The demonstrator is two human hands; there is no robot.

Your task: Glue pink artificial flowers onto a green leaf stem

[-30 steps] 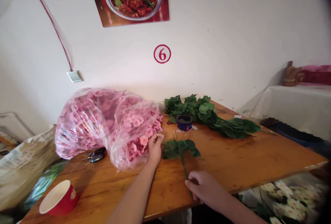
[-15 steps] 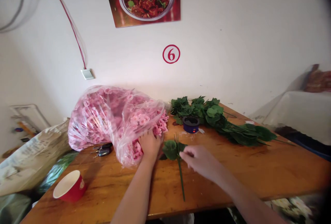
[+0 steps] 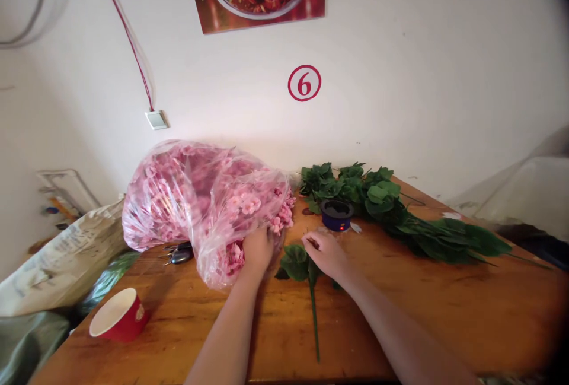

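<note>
My left hand [image 3: 258, 248] reaches into the mouth of a clear plastic bag [image 3: 208, 266] packed with pink artificial blossoms [image 3: 243, 202]. Its fingers are hidden among the flowers and plastic. My right hand [image 3: 326, 251] is closed, fingers curled together, above an artificial green stem [image 3: 315, 320] that lies on the table. Whatever its fingertips may hold is too small to make out. Round green leaves [image 3: 294, 262] sit at the stem's upper end, left of and partly under my right hand.
Behind my right hand stands a small dark blue pot [image 3: 336, 222] with a lit red light. Leafy green stems [image 3: 400, 219] are heaped at the right. Black-handled scissors [image 3: 181, 253] lie by the bag, and a red paper cup [image 3: 128, 320] stands at the table's left edge.
My right hand has moved up and slightly left, over the leafy stem's top. My left hand stays in the bag, fingers now deeper out of sight. The view has shifted slightly.
</note>
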